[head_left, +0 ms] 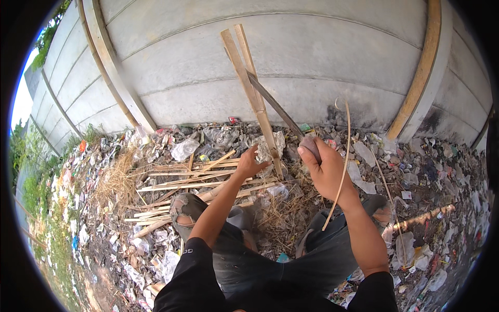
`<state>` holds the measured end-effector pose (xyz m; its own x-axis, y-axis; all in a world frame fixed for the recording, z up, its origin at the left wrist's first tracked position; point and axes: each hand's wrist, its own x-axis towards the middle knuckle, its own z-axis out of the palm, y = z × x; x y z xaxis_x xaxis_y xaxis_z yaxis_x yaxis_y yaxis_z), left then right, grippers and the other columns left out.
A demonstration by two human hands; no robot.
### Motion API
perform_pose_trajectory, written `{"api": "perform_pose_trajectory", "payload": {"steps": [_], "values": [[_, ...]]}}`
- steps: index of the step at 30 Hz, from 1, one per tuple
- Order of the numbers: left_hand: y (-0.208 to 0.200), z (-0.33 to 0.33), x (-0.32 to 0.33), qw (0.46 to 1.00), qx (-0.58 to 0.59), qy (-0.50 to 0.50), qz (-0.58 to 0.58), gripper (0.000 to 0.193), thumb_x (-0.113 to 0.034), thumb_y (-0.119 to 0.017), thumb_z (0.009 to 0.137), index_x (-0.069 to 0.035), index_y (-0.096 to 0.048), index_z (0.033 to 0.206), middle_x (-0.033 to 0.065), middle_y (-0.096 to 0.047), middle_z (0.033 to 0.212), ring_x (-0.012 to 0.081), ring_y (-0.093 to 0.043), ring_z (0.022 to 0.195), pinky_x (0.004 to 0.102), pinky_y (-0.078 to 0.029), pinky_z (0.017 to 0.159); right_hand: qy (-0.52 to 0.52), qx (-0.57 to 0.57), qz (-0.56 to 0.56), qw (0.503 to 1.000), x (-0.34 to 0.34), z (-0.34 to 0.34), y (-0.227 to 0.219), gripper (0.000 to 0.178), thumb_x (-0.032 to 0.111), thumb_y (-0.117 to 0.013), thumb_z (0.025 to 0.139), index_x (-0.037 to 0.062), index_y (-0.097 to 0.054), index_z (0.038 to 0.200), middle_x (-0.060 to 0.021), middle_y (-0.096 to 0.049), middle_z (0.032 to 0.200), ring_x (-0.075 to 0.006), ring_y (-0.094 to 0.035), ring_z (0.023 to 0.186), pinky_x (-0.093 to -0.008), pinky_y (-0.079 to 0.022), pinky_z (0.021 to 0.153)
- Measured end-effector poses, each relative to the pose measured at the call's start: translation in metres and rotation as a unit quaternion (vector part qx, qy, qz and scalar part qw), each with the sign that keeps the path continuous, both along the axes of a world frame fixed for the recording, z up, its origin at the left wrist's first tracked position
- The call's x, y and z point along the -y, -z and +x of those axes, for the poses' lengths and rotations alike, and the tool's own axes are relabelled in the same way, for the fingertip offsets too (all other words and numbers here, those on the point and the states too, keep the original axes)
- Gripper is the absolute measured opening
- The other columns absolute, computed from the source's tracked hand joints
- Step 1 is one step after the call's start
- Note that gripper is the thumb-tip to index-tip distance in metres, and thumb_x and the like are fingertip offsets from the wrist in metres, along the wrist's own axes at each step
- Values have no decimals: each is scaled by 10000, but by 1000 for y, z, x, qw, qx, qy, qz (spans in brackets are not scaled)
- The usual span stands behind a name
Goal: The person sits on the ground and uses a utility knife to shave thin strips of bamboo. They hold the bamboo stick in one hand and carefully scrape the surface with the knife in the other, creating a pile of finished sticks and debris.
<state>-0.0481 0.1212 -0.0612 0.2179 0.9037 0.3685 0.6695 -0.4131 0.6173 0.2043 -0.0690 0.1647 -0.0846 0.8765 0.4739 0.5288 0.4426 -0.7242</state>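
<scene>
In front of me a bamboo strip (258,108) stands upright, its lower end on the ground, split into two at the top. The long blade of a machete (278,106) lies crosswise in the split. My right hand (326,169) is closed around the machete's handle (310,147). Beside the bamboo's lower part, my left hand (251,163) is open, its thumb and fingers apart, close to the strip but not wrapped round it. A thin curved bamboo sliver (345,171) passes in front of my right wrist; whether it touches the wrist I cannot tell.
Several split bamboo strips (182,184) lie piled at my left knee. Litter and plastic scraps (119,229) cover the ground, with dry straw (117,179) at left. Close ahead rises a concrete panel wall (332,57) with a bamboo pole (421,78) against its right post.
</scene>
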Motion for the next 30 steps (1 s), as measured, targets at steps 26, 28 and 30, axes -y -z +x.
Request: {"api": "perform_pose_trajectory", "payload": {"steps": [26,28,30], "values": [[-29,59,-20,994,62,-58,70,199,-152,-713,854,21,-734,949,230,-724,797,356,-741,736,392,-570,673,83,5,-80,993,-22,-13,73,419,379,-615,1023,-36,-606,966,-258,-656,728,-460,-677,696,-490,-498,581],[-31,44,-22,995,3,-51,89,211,-117,-677,830,21,-740,976,239,-722,813,362,-739,756,388,-577,697,109,15,-109,988,-32,-11,101,433,388,-604,1029,-39,-607,964,-258,-664,735,-460,-680,700,-493,-504,586],[-40,29,-18,985,139,-79,71,377,-83,-615,782,22,-728,1126,189,-765,996,305,-762,919,365,-602,830,93,-13,-60,994,-37,-6,122,480,434,-557,1054,-40,-632,1030,-189,-610,683,-378,-601,603,-442,-477,607]]}}
